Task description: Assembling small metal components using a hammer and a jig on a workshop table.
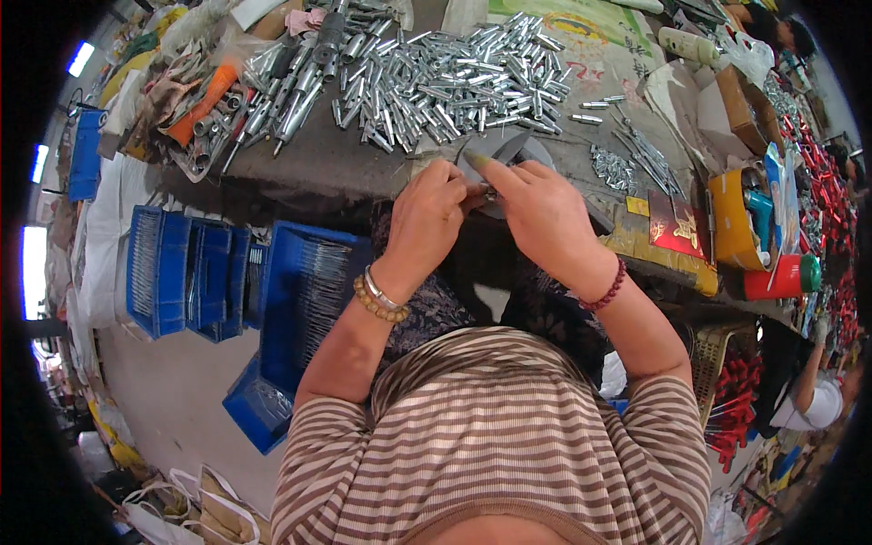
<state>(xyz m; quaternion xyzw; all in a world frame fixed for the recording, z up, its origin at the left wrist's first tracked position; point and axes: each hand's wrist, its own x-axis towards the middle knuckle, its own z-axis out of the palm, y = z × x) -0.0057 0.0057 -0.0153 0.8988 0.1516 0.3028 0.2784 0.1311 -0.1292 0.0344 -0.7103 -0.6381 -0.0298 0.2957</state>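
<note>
At the bench's near edge, both hands meet over a round grey disc (495, 145). My left hand (429, 211) has its fingers pinched together on a small piece that they mostly hide. Close beside it, my right hand (549, 207) is closed too, thumb and fingers bent toward the same spot; what it grips cannot be made out. A dark pointed blade-like piece (510, 145) shows just above the fingers. Beyond the hands lies a large heap of shiny metal tubes (454, 86). Right of them are tiny metal parts (613, 169) and several thin rods (647, 150).
Blue bins (289, 272) holding thin metal rods stand below the bench on the left. Metal tools (295, 95) lie at its left end. A yellow container (734, 213) and a red jar (774, 280) stand at right. Another person (808, 400) is at far right, near red-handled items (738, 395).
</note>
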